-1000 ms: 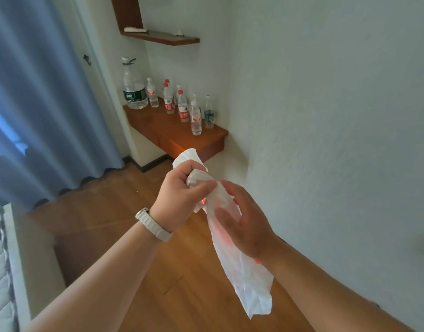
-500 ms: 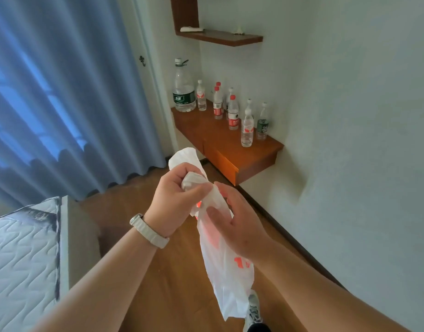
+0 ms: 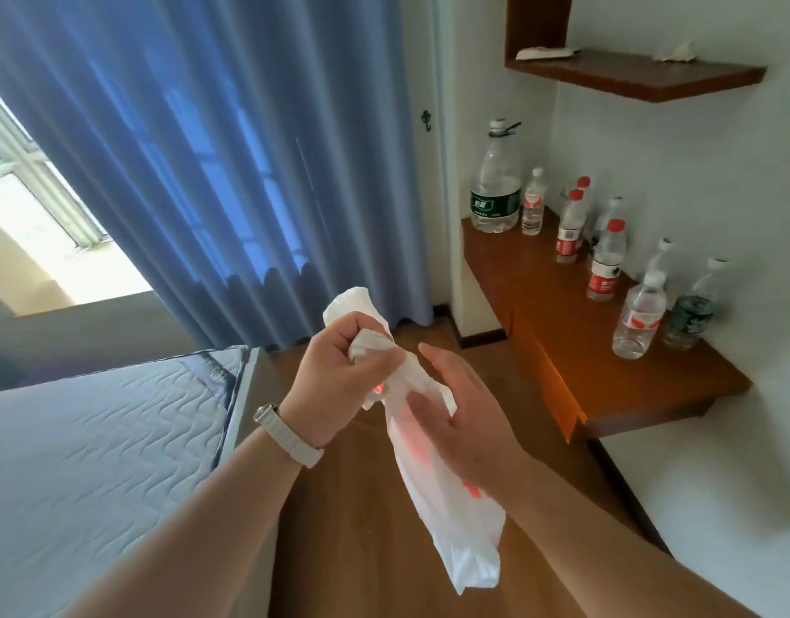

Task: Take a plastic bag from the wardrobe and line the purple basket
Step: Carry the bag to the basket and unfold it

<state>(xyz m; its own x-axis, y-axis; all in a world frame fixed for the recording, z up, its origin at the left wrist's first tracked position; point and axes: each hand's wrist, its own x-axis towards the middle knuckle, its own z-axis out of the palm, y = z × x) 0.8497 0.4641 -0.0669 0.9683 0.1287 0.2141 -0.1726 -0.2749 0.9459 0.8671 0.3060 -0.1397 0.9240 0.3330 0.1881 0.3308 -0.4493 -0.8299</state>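
Observation:
A white plastic bag (image 3: 451,519) with red print hangs in front of me, crumpled into a long strip. My left hand (image 3: 335,385), with a white watch at the wrist, is shut on the bag's bunched top. My right hand (image 3: 464,412) lies against the bag just below, fingers stretched out and apart, palm against the plastic. The bag's lower end dangles free above the wooden floor. Neither the purple basket nor the wardrobe is in view.
A wooden wall desk (image 3: 607,341) at the right carries several water bottles (image 3: 496,189). Above it hangs a wooden shelf (image 3: 643,78). Blue curtains (image 3: 206,162) cover the window ahead. A mattress (image 3: 94,461) fills the lower left. Wooden floor (image 3: 362,550) runs between bed and desk.
The view has swung left, bringing the curtain, window and mattress in. My right hand's fingers have loosened and spread on the bag. My left hand keeps its grip on the top.

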